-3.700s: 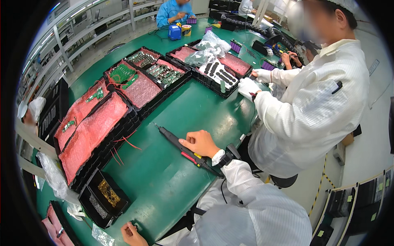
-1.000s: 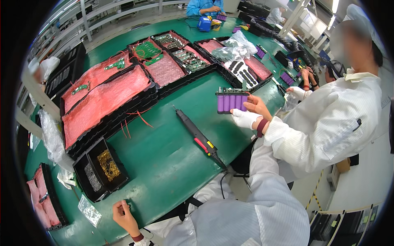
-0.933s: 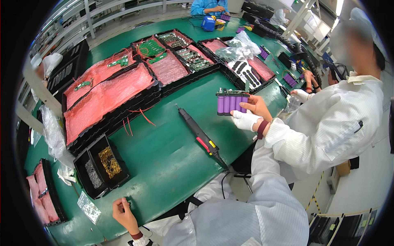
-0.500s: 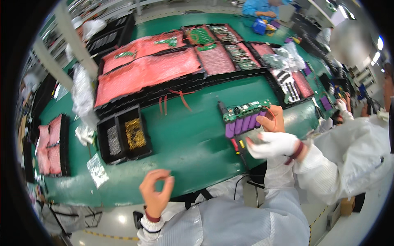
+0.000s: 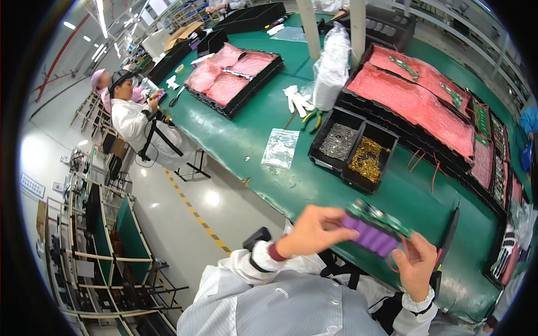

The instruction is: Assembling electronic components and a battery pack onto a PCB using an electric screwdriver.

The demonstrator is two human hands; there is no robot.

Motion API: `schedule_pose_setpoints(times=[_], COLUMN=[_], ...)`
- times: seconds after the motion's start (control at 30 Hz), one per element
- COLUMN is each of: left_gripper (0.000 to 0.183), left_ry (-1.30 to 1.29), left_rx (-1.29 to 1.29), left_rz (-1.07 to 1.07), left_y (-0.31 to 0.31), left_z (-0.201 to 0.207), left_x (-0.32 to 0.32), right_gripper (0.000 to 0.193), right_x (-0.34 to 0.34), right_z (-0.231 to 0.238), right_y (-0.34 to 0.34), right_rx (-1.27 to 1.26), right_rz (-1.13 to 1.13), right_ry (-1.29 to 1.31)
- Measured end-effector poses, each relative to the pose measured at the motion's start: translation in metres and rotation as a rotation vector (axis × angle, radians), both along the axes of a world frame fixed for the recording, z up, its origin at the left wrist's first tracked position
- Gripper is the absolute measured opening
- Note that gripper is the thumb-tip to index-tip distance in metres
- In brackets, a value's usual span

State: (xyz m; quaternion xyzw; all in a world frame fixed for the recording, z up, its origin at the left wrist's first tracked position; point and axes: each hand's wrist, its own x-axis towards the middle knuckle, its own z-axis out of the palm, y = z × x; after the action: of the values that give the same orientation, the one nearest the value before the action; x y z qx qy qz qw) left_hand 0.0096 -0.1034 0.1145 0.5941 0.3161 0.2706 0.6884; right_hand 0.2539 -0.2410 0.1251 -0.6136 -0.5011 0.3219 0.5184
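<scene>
Between my two hands is a battery pack of purple cells with a green circuit board along its top, held above the table's front edge. My left hand pinches its left end between thumb and fingers. The right end is gripped by my right hand, with a red wire running beside the fingers. The board's parts are slightly blurred. Right of the pack lies a slim black pen-shaped tool with a thin tip.
A black two-part bin holds silver and gold metal bits. Around it are a clear bag, pliers and white gloves. Black trays with pink bubble wrap stand behind. Another person works at the table's far left.
The view has swung left. My left hand, empty before, has taken hold of the battery pack's left end. The white-gloved hand beside the pack is out of view.
</scene>
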Motion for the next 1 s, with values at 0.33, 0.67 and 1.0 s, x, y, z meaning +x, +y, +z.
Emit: schedule_pose_setpoints(times=[0.33,0.67,1.0], left_gripper=[0.026,0.038,0.056], left_ry=[-0.027,-0.055,0.042], left_rx=[0.270,-0.003,-0.081], left_rz=[0.914,1.326,1.212], left_y=[0.321,0.511,0.531], left_z=[-0.031,-0.039,-0.082], left_x=[-0.242,-0.286,-0.288], right_gripper=[0.023,0.022,0.021], right_x=[0.066,0.076,0.089], right_z=[-0.016,-0.034,-0.042], right_y=[-0.029,-0.088,-0.106], right_rx=[-0.001,-0.052,-0.043], right_rz=[-0.422,-0.730,-0.709], right_ry=[0.097,0.158,0.216])
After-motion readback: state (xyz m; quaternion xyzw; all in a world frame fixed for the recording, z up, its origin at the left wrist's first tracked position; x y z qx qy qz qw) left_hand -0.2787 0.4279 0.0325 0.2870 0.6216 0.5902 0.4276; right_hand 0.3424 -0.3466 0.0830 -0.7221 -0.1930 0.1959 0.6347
